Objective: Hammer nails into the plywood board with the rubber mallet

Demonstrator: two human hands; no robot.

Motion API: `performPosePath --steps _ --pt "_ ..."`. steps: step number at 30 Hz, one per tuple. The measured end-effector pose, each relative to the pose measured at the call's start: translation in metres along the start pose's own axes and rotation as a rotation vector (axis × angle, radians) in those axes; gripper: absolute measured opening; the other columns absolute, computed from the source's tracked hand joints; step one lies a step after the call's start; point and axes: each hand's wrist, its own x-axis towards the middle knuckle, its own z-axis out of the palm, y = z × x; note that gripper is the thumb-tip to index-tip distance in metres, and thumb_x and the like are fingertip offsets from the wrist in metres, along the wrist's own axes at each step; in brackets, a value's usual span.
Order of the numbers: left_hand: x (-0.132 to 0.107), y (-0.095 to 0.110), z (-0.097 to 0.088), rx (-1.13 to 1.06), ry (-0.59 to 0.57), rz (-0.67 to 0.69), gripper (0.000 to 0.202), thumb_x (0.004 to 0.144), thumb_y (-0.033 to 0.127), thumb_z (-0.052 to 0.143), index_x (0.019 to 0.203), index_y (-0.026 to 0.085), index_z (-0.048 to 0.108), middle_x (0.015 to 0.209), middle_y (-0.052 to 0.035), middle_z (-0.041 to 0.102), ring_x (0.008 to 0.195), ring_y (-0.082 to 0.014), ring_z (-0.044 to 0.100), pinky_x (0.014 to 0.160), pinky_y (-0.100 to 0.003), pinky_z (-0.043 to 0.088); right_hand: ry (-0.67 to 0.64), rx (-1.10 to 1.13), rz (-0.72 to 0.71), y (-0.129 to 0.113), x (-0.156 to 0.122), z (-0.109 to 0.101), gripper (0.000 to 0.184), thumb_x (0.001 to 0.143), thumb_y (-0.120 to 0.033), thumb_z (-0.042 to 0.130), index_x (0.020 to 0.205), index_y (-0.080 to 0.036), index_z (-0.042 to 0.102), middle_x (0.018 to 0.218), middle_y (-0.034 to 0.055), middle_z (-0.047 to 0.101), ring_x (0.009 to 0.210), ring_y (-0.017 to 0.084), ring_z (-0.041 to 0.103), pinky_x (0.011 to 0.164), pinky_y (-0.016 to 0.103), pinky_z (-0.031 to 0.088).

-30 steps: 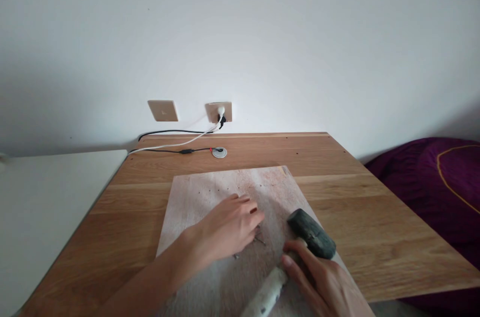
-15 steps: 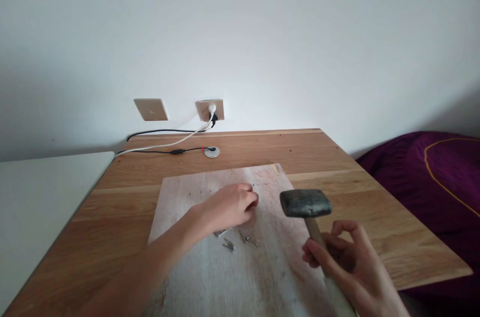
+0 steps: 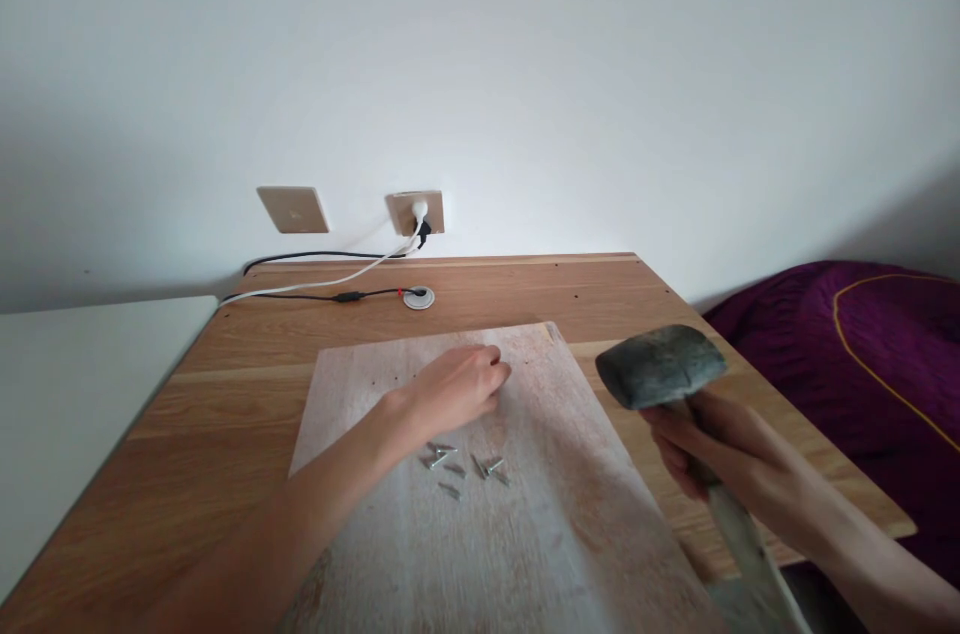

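Note:
My right hand (image 3: 697,439) is wrapped round the wooden handle of a mallet (image 3: 661,366) with a dark, worn head. It holds the mallet raised to the right of a pale, scuffed wooden board (image 3: 420,554). Over the far part of that board, my left hand (image 3: 461,384) is closed, its fingertips pinched together low at the surface. Whatever they may hold is hidden behind the fingers. Several small metal screws or nails (image 3: 450,459) lie loose on the board, nearer to me than my left hand. Small dark dots form a row left of the hand.
Under the board is a wooden table (image 3: 247,404). White and black cables (image 3: 330,286) run along its back to a wall socket (image 3: 415,212). A white panel (image 3: 90,394) borders the left side, and purple fabric (image 3: 787,334) bulges at the right.
My right hand has moved the mallet right and up, and its grip has gone from loose fingers to a wrapped hold. My left hand stays over about the same spot on the board.

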Motion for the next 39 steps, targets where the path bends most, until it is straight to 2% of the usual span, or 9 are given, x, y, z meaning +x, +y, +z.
performPosePath --steps 3,7,11,14,19,22,27,31,39 --pt "0.005 -0.004 0.002 0.010 0.019 -0.018 0.017 0.096 0.007 0.057 0.092 0.012 0.073 0.088 -0.0090 0.068 0.076 -0.0198 0.066 0.072 -0.032 0.054 -0.037 -0.364 -0.143 0.000 0.012 -0.007 0.050 0.101 -0.057 0.055 0.064 -0.024 0.061 0.061 0.0042 0.068 0.059 0.021 0.066 0.060 0.032 0.049" --pt "0.006 -0.005 0.002 0.058 0.045 0.019 0.018 0.097 0.006 0.057 0.097 0.013 0.073 0.095 -0.0093 0.069 0.081 -0.0204 0.068 0.076 -0.033 0.055 -0.179 -0.527 -0.218 0.001 0.037 0.003 0.035 0.106 -0.036 0.044 0.078 -0.024 0.061 0.071 0.0028 0.074 0.063 0.022 0.072 0.062 0.030 0.047" --pt "0.004 -0.003 -0.001 0.095 0.044 0.058 0.015 0.097 0.006 0.059 0.097 0.014 0.071 0.091 -0.0076 0.068 0.086 -0.0224 0.069 0.082 -0.036 0.055 -0.159 -0.769 -0.244 0.004 0.058 0.019 0.024 0.105 -0.023 0.043 0.091 -0.022 0.062 0.091 0.0096 0.080 0.085 0.027 0.078 0.069 0.030 0.045" --pt "0.006 -0.002 -0.004 0.074 0.033 0.045 0.012 0.095 0.006 0.063 0.098 0.014 0.071 0.094 -0.0077 0.069 0.089 -0.0231 0.069 0.083 -0.036 0.055 -0.142 -0.904 -0.217 0.007 0.064 0.027 0.023 0.102 -0.018 0.045 0.088 -0.020 0.062 0.088 0.0146 0.079 0.081 0.030 0.078 0.065 0.030 0.040" --pt "0.009 -0.002 -0.008 0.014 -0.034 0.013 0.011 0.093 0.008 0.065 0.097 0.016 0.072 0.096 -0.0063 0.070 0.086 -0.0211 0.069 0.075 -0.031 0.053 -0.185 -0.889 -0.239 0.013 0.062 0.027 0.032 0.103 -0.019 0.042 0.076 -0.022 0.057 0.076 0.0107 0.075 0.072 0.026 0.075 0.062 0.030 0.036" --pt "0.010 -0.002 -0.008 0.022 -0.026 0.031 0.012 0.092 0.005 0.064 0.093 0.016 0.070 0.094 -0.0052 0.069 0.084 -0.0197 0.069 0.074 -0.031 0.052 -0.251 -0.831 -0.282 0.016 0.061 0.021 0.032 0.104 -0.019 0.039 0.078 -0.023 0.056 0.078 0.0080 0.075 0.072 0.023 0.073 0.066 0.030 0.041" --pt "0.012 -0.003 -0.007 -0.004 -0.003 0.048 0.014 0.088 0.002 0.068 0.087 0.016 0.068 0.087 -0.0035 0.068 0.077 -0.0196 0.068 0.068 -0.031 0.049 -0.303 -0.741 -0.338 0.020 0.066 0.013 0.030 0.106 -0.028 0.039 0.089 -0.022 0.064 0.090 0.0099 0.079 0.086 0.026 0.076 0.078 0.032 0.051" --pt "0.011 -0.006 -0.004 0.044 0.025 0.107 0.015 0.088 0.002 0.069 0.085 0.016 0.068 0.086 -0.0032 0.069 0.079 -0.0205 0.068 0.071 -0.033 0.049 -0.250 -0.713 -0.363 0.027 0.067 0.012 0.030 0.105 -0.030 0.038 0.094 -0.022 0.064 0.095 0.0111 0.079 0.092 0.028 0.076 0.083 0.036 0.053" --pt "0.003 -0.012 0.007 0.064 0.169 0.160 0.016 0.096 0.006 0.066 0.084 0.016 0.069 0.085 -0.0036 0.069 0.085 -0.0209 0.066 0.081 -0.035 0.051 -0.027 -0.803 -0.348 0.044 0.057 0.030 0.030 0.106 -0.031 0.035 0.086 -0.024 0.056 0.077 0.0106 0.074 0.071 0.028 0.072 0.066 0.034 0.041"
